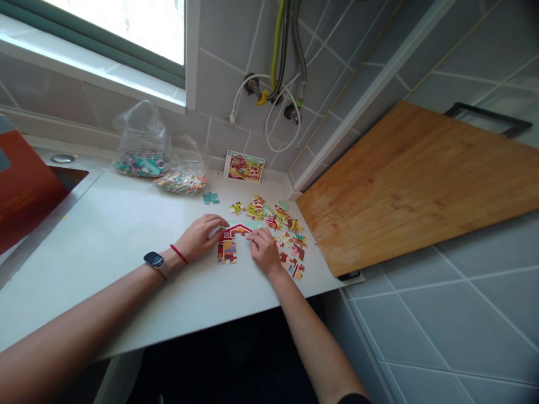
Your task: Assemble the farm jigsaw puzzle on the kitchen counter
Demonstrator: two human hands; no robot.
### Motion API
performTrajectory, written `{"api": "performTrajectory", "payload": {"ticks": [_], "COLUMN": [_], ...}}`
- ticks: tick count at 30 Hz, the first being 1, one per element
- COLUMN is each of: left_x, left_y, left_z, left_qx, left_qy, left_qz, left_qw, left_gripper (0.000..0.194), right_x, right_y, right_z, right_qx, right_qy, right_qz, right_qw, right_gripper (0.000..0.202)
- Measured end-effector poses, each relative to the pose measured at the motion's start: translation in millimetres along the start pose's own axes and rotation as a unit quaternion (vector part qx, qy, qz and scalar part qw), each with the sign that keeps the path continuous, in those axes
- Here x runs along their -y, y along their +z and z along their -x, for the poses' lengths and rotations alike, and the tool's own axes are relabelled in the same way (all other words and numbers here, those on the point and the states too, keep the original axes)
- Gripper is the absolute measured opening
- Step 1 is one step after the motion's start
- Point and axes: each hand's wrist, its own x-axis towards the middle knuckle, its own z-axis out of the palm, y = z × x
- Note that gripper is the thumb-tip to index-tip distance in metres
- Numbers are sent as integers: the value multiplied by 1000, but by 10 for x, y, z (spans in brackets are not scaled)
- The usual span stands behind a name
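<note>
A partly joined puzzle (229, 247) with a red barn roof lies flat on the white counter (126, 247). At its upper left edge rests my left hand (205, 235), fingers curved, fingertips near the roof piece; whether they grip anything is hidden. My right hand (264, 248) is at the puzzle's right side, its fingers bent together with the fingertips at a piece by the roof. Loose pieces (290, 233) are spread to the right of and behind the puzzle. One teal piece (211, 198) lies apart, behind my left hand.
Two clear bags of puzzle pieces (143, 160) (184, 180) stand at the back. A picture card (244, 166) leans on the tiled wall. A wooden board (425, 191) borders the counter's right side; an orange-red object (27, 185) is at the left. Hoses (275, 62) hang above.
</note>
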Motion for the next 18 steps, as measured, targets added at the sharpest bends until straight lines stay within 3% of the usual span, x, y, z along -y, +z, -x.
{"api": "performTrajectory", "payload": {"ticks": [5,9,13,18], "left_x": [-30,8,14,-28], "left_y": [-17,-13,-22,-47], "left_z": [19,22,19,14], "left_qx": [-9,-5,-21,-15], "left_qy": [-10,-23,-52,-81], "left_qz": [16,24,42,51], "left_qw": [1000,999,998,995], "left_gripper": [31,30,28,29], "right_x": [125,70,-154,-602], "right_y": [25,-4,-197,-463], "right_z": [66,53,-166,-638], "right_qx": [30,25,17,-77], "right_qy": [-58,-79,-86,-15], "right_qz": [-17,-27,-36,-54], "right_qw": [998,996,996,995], "right_gripper": [29,30,30,26]}}
